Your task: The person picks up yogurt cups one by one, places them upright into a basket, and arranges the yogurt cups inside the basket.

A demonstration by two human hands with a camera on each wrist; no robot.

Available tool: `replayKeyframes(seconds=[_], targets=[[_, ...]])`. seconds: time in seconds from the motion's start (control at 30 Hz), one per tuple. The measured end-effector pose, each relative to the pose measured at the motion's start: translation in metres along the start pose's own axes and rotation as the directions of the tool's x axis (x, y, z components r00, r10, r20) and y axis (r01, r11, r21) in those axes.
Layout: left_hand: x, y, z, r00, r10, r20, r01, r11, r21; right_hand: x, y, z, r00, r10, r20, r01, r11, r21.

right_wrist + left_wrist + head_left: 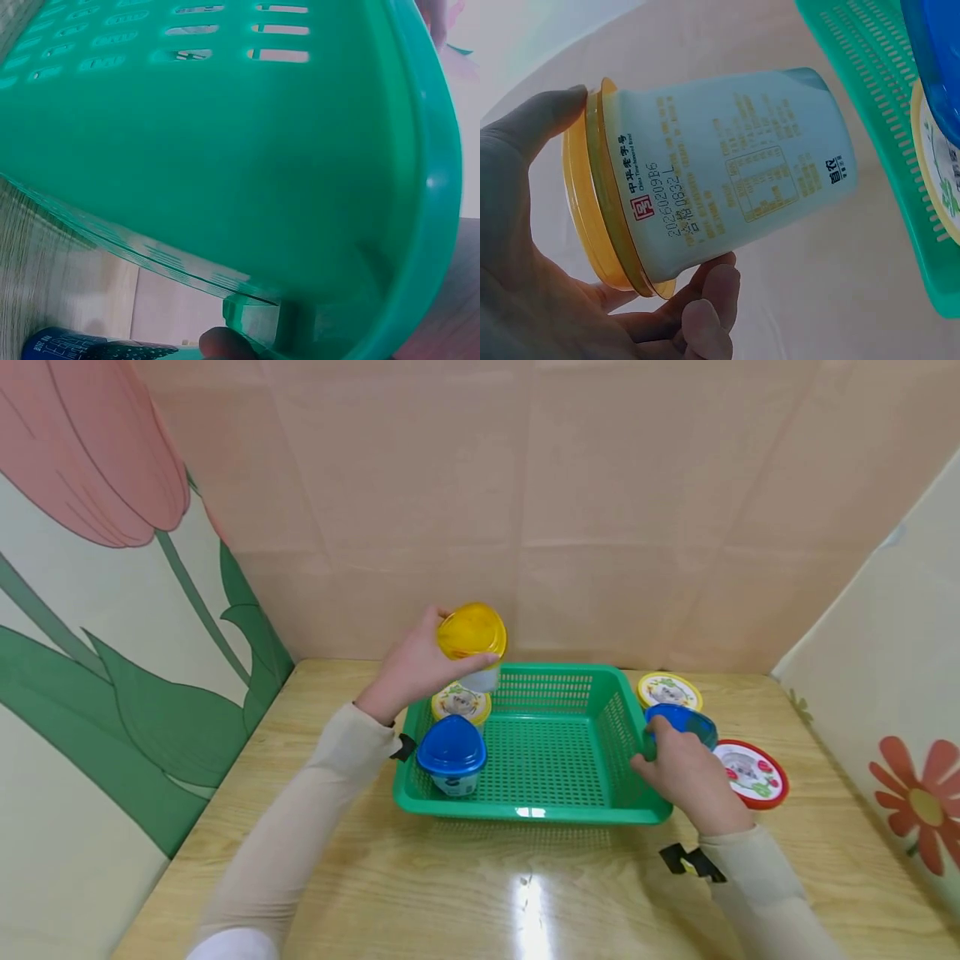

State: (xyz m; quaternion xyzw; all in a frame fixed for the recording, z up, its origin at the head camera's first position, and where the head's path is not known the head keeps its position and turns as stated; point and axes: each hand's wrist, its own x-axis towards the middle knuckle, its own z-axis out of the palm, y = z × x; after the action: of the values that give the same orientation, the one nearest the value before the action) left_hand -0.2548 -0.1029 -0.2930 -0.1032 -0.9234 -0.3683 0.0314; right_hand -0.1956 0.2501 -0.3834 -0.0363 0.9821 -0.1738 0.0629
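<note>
My left hand (420,664) grips a pale yogurt cup with a yellow lid (472,631) above the back left of the green basket (532,814). In the left wrist view the printed cup (735,172) lies sideways, thumb and fingers about its lid end. Below it in the basket stand a blue-lidded cup (452,752) and a yellow-rimmed container (480,708). My right hand (690,777) holds the basket's right rim; most of its fingers are hidden. Just behind that hand, outside the basket, is another blue-lidded cup (697,727).
Right of the basket, a yellow-rimmed round container (670,692) and a red-rimmed one (750,774) sit on the wooden table (420,885). A beige cloth wall (600,527) rises behind the table, with flower-printed panels (187,693) at both sides.
</note>
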Motion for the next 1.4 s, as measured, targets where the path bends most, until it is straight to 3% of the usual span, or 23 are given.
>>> replayKeyframes(seconds=[0.43, 0.8, 1.4], targets=[[0.001, 0.014, 0.018, 0.998, 0.047, 0.052, -0.047, 0.999, 0.006, 0.0, 0.002, 0.001, 1.0, 0.008, -0.005, -0.008, 1.0, 0.005], [0.005, 0.022, 0.032, 0.992, 0.026, 0.126, -0.026, 1.0, -0.008, 0.0, 0.001, 0.001, 1.0, -0.005, -0.019, 0.005, 1.0, 0.001], [0.023, 0.014, 0.069, 0.978, -0.025, 0.208, 0.019, 0.999, 0.03, 0.004, 0.005, 0.005, 1.0, -0.008, -0.013, 0.008, 1.0, -0.002]])
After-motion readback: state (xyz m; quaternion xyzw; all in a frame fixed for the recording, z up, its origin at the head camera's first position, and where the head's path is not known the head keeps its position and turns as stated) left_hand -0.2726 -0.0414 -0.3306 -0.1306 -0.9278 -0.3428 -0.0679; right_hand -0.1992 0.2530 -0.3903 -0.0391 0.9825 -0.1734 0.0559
